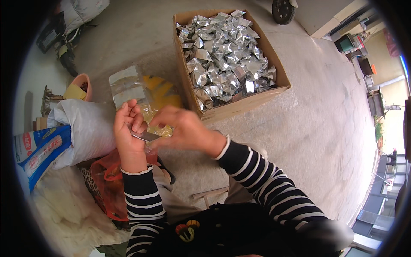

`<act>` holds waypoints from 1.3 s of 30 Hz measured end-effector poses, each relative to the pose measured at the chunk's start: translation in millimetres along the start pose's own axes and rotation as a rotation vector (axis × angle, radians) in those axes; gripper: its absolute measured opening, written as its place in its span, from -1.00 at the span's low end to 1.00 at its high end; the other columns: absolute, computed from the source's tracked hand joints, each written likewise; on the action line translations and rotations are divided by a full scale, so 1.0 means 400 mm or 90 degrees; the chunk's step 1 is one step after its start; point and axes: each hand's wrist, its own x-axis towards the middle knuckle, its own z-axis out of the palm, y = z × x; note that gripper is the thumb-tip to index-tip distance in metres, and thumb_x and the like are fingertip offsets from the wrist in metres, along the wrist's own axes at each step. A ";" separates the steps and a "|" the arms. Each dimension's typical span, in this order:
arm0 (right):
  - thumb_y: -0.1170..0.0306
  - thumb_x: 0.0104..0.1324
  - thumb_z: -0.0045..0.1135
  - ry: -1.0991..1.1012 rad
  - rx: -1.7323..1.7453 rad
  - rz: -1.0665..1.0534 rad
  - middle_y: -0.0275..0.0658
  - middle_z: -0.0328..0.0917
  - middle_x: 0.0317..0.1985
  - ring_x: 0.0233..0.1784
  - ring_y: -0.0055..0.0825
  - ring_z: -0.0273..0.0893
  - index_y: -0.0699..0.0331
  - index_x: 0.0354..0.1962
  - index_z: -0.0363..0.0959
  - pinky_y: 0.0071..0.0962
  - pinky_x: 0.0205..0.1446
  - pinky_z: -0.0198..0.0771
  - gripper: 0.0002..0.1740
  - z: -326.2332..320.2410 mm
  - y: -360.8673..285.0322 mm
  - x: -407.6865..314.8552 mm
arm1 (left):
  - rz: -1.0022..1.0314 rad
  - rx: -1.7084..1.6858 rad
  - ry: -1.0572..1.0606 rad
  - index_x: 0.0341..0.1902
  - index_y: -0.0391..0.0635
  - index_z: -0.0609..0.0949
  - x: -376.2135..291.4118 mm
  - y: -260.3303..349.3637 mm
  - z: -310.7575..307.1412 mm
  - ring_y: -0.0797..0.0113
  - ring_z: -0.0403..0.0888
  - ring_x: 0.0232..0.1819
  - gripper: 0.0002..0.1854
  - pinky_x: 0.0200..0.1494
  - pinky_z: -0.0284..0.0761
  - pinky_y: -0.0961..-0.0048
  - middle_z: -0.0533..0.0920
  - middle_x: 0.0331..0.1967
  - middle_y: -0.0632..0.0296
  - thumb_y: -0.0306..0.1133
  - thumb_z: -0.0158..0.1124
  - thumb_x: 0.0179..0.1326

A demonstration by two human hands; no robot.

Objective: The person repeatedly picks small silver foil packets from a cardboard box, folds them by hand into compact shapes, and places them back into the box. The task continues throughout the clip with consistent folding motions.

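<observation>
My left hand [131,131] is raised palm up with curled fingers around a small piece of silvery foil [144,136]. Close on its right is my right hand [183,128], blurred, with thumb and fingers spread near the free end of the foil; whether they touch it cannot be told. Behind both hands lie a clear plastic bag with pale sheets [126,85] and a yellow round thing [162,93] partly under clear plastic. A large cardboard box [242,104] full of folded silver foil pieces [224,57] stands on the floor beyond my hands.
At the left are a white woven sack [91,128], a blue printed package [48,151], a red plastic bag [110,189] and a pink bucket [84,84]. A parked scooter [65,48] stands at the upper left, a wheel [283,12] at the top. Wooden bars [210,192] show between my legs.
</observation>
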 end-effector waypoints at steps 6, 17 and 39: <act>0.40 -0.12 0.42 -0.004 0.138 0.067 -0.18 0.56 -0.35 -0.27 -0.32 0.58 0.31 -0.31 0.58 -0.43 -0.20 0.48 -0.64 0.054 -0.004 0.002 | -0.089 -0.121 -0.026 -0.23 -0.22 0.58 0.014 -0.003 -0.017 0.62 0.23 -0.73 -0.81 -0.72 0.15 0.67 0.57 -0.46 0.23 -0.33 0.18 0.25; 0.50 0.07 0.39 -0.105 0.317 0.192 -0.33 0.57 -0.30 -0.26 -0.67 0.47 0.33 -0.26 0.59 -0.62 -0.18 0.38 -0.75 0.052 0.023 0.010 | -0.119 -0.160 0.007 -0.17 -0.22 0.57 0.008 0.000 -0.026 0.56 0.27 -0.71 -0.84 -0.67 0.21 0.62 0.58 -0.47 0.24 -0.44 0.22 0.19; 0.54 0.11 0.34 0.048 0.184 0.155 -0.33 0.55 -0.48 -0.43 -0.63 0.48 0.34 -0.42 0.57 -0.61 -0.35 0.37 -0.91 0.075 -0.018 0.024 | -0.107 -0.187 0.038 -0.08 -0.26 0.54 -0.001 -0.007 -0.015 0.55 0.33 -0.60 -0.79 -0.60 0.21 0.65 0.56 -0.39 0.20 -0.51 0.16 0.21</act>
